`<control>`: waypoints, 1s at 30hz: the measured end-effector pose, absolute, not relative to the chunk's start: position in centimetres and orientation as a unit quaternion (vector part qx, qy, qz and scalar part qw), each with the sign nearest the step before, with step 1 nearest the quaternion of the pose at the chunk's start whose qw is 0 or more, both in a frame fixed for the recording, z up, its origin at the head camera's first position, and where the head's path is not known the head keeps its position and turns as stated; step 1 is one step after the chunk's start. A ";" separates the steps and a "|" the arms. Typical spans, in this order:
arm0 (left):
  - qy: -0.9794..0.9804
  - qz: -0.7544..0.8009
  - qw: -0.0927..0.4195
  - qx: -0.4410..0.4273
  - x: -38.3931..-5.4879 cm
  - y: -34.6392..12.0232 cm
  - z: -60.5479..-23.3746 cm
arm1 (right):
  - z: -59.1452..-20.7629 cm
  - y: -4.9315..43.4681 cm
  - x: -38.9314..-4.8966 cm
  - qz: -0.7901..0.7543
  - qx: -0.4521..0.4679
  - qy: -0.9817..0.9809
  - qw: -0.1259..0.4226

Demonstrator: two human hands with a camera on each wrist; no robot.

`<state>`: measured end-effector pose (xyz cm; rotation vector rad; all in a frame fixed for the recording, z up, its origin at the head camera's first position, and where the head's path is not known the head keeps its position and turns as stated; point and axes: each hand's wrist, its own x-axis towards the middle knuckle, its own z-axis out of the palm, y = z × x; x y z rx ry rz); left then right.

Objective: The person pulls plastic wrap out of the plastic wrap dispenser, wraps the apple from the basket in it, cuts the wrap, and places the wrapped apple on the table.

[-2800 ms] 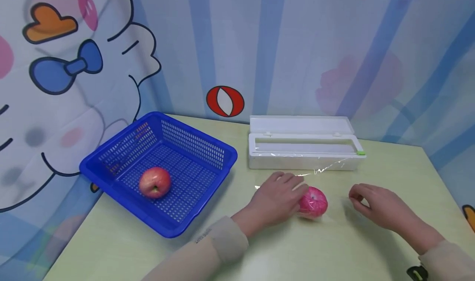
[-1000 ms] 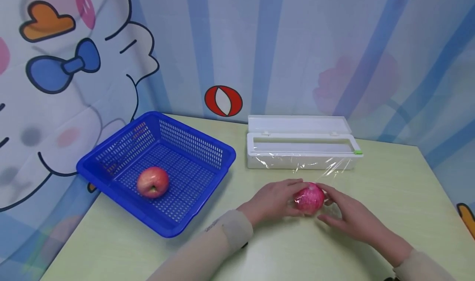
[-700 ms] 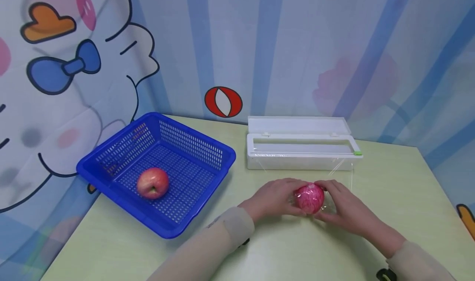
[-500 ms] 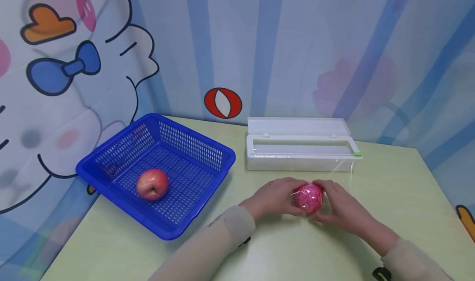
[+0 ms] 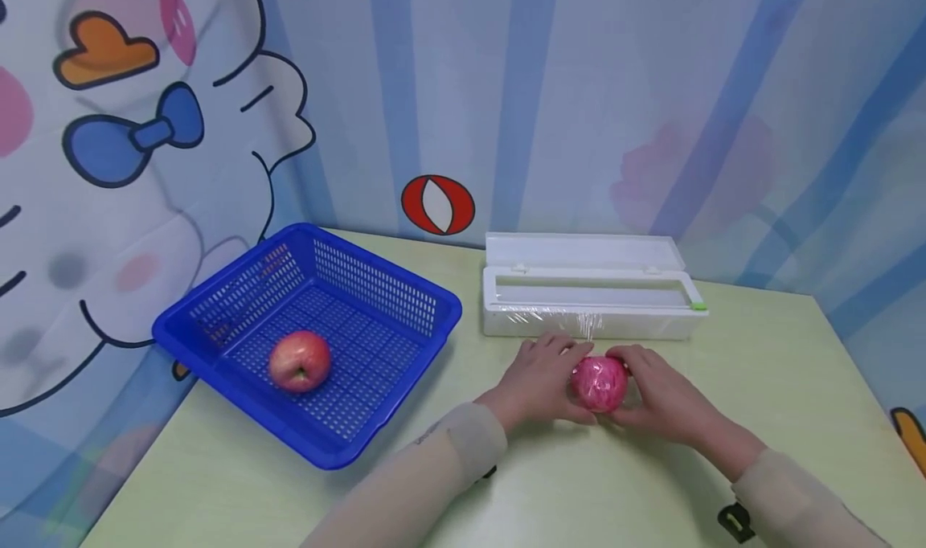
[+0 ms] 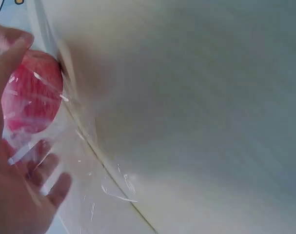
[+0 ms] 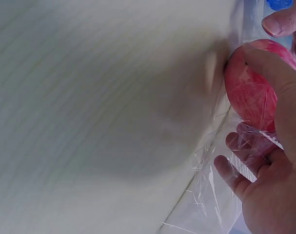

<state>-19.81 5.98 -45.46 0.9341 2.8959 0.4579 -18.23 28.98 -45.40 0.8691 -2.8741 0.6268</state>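
A pink-red apple [image 5: 600, 384] wrapped in clear cling film sits on the table in the head view. My left hand [image 5: 538, 383] holds its left side, thumb in front and fingers behind. From the right, my right hand [image 5: 665, 399] grips it between thumb and fingers. Loose film [image 6: 89, 161] spreads around the apple and over the fingers in the left wrist view. Wrinkled film [image 7: 211, 195] also hangs by the right fingers in the right wrist view. Behind the hands, a white cling film dispenser [image 5: 593, 325] stands with its lid raised, film clinging to its front.
To the left, a blue plastic basket [image 5: 391, 407] contains one unwrapped red apple [image 5: 300, 361]. A cartoon-printed curtain [image 5: 463, 90] hangs behind the pale table [image 5: 564, 492]. The dispenser has a green piece [image 5: 698, 306] at its right end.
My right hand has come in from the right and taken hold of the apple. Film around it is gathered closer, and the apple has shifted slightly left.
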 end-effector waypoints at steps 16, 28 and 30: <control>0.930 0.205 0.009 0.305 -19.9 6.2 -46.0 | -45.5 29.2 -20.1 0.279 0.293 -0.914 -0.007; 0.905 0.312 0.041 0.286 -21.7 6.4 -46.8 | -45.5 29.4 -20.6 0.319 0.298 -0.899 -0.030; 0.899 0.332 0.046 0.282 -21.9 6.3 -46.8 | -45.4 29.2 -20.5 0.316 0.296 -0.901 -0.023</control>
